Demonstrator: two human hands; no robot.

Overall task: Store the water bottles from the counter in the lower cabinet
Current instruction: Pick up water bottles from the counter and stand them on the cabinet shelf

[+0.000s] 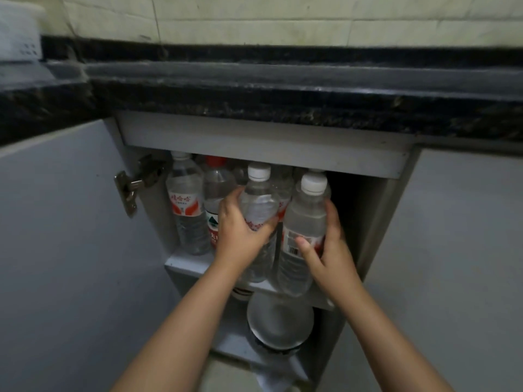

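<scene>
Head view. Lower cabinet stands open under the dark counter; its door is swung out to the left. Left hand grips a clear water bottle with a white cap, fingers curled round its middle, base on the upper shelf. Right hand grips a second white-capped bottle just to the right, thumb across the label; its base sits at the shelf's near edge. Both upright, close side by side. More bottles stand behind on the left: one white-capped, one red-capped. Lower compartment holds stacked plates.
</scene>
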